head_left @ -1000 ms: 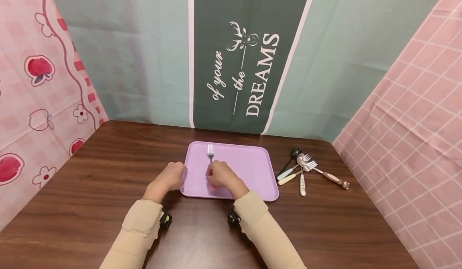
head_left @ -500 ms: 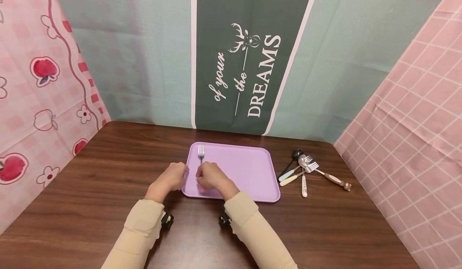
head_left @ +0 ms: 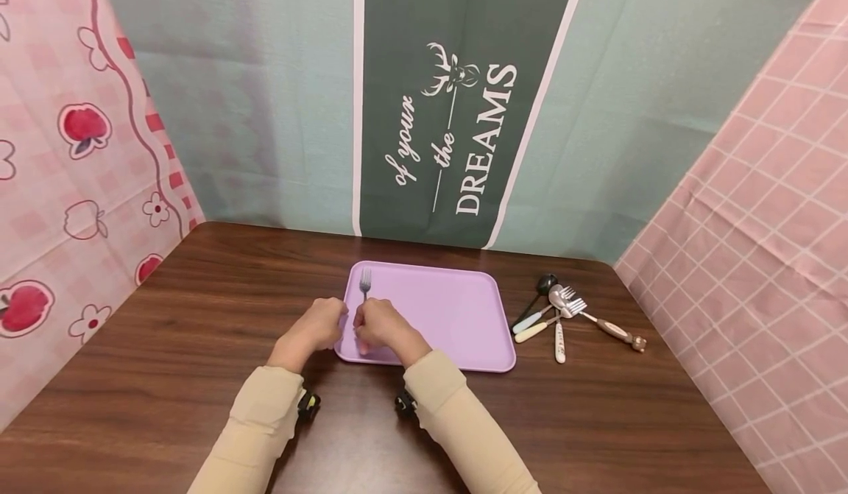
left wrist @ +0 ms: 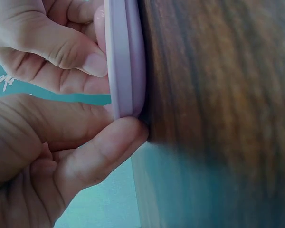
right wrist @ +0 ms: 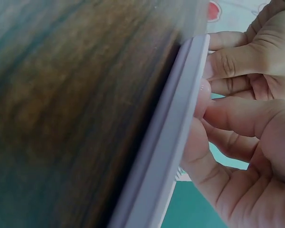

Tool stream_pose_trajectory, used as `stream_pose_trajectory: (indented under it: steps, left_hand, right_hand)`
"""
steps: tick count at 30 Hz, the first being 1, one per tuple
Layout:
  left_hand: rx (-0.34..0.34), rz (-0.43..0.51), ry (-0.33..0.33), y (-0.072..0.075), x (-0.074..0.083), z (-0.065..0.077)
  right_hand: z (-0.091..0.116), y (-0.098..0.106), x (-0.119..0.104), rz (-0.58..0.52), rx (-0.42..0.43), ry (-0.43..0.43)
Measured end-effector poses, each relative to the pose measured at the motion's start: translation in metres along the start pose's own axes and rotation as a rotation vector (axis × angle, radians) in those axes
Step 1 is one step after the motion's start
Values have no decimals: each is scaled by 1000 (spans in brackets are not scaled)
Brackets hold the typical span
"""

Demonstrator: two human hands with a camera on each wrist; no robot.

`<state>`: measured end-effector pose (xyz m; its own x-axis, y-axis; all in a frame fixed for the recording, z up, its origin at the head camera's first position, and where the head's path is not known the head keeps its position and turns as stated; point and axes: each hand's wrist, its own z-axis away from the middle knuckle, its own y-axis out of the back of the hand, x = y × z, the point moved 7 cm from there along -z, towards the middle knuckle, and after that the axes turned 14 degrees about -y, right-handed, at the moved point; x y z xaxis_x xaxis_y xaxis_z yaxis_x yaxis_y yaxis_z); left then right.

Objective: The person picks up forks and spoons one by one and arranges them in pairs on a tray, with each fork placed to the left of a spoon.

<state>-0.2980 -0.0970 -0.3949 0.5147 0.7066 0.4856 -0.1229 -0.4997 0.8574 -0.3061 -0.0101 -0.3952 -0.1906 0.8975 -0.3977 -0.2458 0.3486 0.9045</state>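
Note:
A light purple rectangular tray (head_left: 447, 313) lies on the dark wooden table. At its left rim, my left hand (head_left: 319, 323) pinches the edge between thumb and finger, as the left wrist view shows closely. My right hand (head_left: 384, 323) grips a fork (head_left: 365, 280) over the tray's left part. The fork's metal tines point to the back, and much of its handle is hidden by my fingers. In the right wrist view the rounded pink end of the handle (right wrist: 203, 97) shows between my fingertips, just above the front rim.
Right of the tray lies a loose pile of cutlery: a black ladle-like spoon (head_left: 547, 283), a fork with a brown bear-tipped handle (head_left: 612, 328), and several light-handled pieces. Fabric curtains (head_left: 291, 133) stand behind the table (head_left: 218, 295) and on both sides.
My right hand has moved left with the fork, from nearer the tray's middle to close beside its left rim. The left hand stays on the rim, and the cutlery pile is unchanged.

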Motion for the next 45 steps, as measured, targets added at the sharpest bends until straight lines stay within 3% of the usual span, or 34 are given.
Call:
stream_pose_trajectory:
  steps: [3,13,23,30,45]
  left_hand:
    - [8,5,-7,1,0,0]
    - [17,-23,58,6,3,2]
    - [16,-27,96,4,-1,3]
    - [19,19,153,3,-4,5]
    - [20,34,159,2,-3,5]
  right_hand:
    - [-1,-1,1,-12,6,-15]
    - [-6,1,9,-96,26,-93]
    - [-8,3,9,-88,22,-150]
    - [-7,4,9,-106,15,-158]
    - [-10,3,16,-67,36,-241]
